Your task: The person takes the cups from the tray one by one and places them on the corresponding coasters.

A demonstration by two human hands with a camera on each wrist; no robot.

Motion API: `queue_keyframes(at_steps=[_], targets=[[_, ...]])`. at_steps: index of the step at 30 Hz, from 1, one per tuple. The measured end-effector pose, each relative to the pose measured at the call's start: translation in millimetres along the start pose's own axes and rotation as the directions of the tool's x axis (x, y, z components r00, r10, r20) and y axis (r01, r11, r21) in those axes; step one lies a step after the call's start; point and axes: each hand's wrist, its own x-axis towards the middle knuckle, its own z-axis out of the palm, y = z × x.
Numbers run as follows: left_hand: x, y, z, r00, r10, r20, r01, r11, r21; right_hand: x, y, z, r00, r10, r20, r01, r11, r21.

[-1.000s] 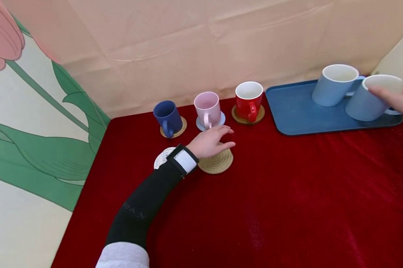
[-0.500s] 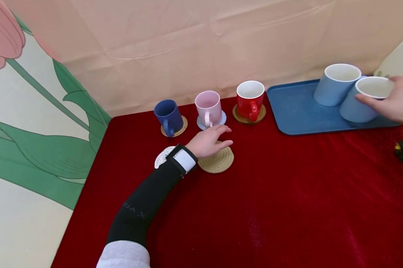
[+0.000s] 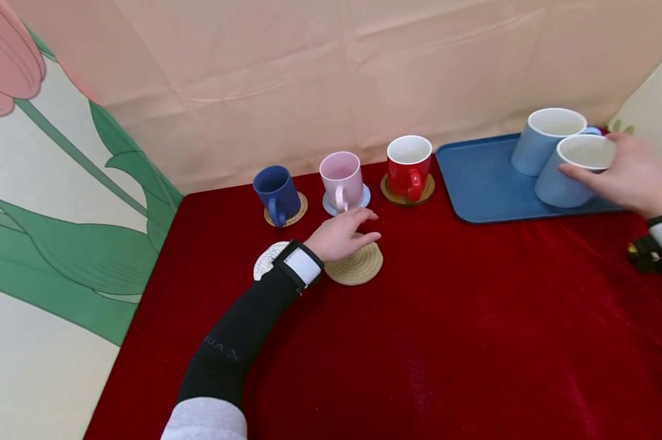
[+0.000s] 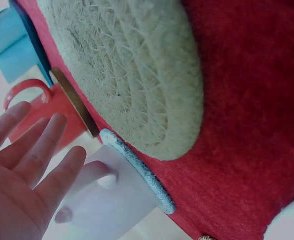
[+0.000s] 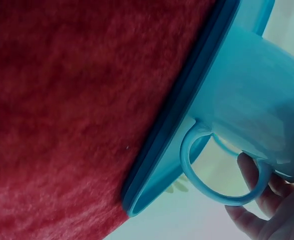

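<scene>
My right hand (image 3: pixel 636 174) grips a light blue mug (image 3: pixel 562 183) near its rim, thumb on the front side. In the right wrist view the mug's handle (image 5: pixel 187 160) shows beside the fingers. It stands upright at the front of the blue tray (image 3: pixel 474 189); whether its base touches the tray I cannot tell. A second light blue mug (image 3: pixel 529 150) is close behind it. My left hand (image 3: pixel 344 235), fingers spread and relaxed, is over a round beige woven coaster (image 3: pixel 358 269), holding nothing. The left wrist view shows those fingers (image 4: pixel 51 135) apart from the coaster.
Along the back, a dark blue mug (image 3: pixel 278 195), a pink mug (image 3: pixel 342 177) and a red mug (image 3: pixel 408 165) each stand on a coaster. A white patterned coaster (image 3: pixel 265 260) is partly behind the left wrist. Red cloth (image 3: pixel 446 336) covers the table.
My right hand has come in from the right, taken hold of the front light blue mug and moved it left along the tray. The left hand stays nearly still.
</scene>
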Motion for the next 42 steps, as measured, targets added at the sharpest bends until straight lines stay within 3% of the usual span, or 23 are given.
queue_keyframes(at_steps=[5, 14, 20, 31, 37, 42], targets=[[-0.1, 0.1, 2.6, 1.000, 0.009, 0.011, -0.009, 1.000, 0.002, -1.3, -13.6, 4.9, 1.000, 0.004, 0.013, -0.003, 1.000, -0.017], [-0.6, 0.9, 2.2, 1.000, 0.023, 0.001, -0.023, 0.999, 0.022, -0.4, -47.0, 25.5, 0.983, 0.142, 0.117, -0.126, 0.983, -0.134], [0.2, 0.3, 2.5, 0.999, 0.040, -0.004, -0.040, 0.999, 0.028, 1.4, -69.9, 37.0, 0.980, 0.115, 0.163, -0.104, 0.992, -0.070], [-0.8, 1.1, 4.4, 0.999, 0.044, -0.012, -0.044, 0.999, 0.022, 5.9, -107.0, 57.0, 0.982, 0.093, 0.163, -0.086, 0.995, -0.049], [-0.5, 2.1, 5.2, 0.999, 0.037, -0.005, -0.037, 0.999, 0.011, 6.9, -109.7, 57.2, 0.982, 0.054, 0.180, -0.053, 0.999, -0.009], [0.0, 3.7, 4.5, 0.999, 0.037, -0.007, -0.037, 0.999, 0.006, 6.0, -91.4, 45.1, 0.972, -0.010, 0.236, -0.016, 0.994, 0.105]])
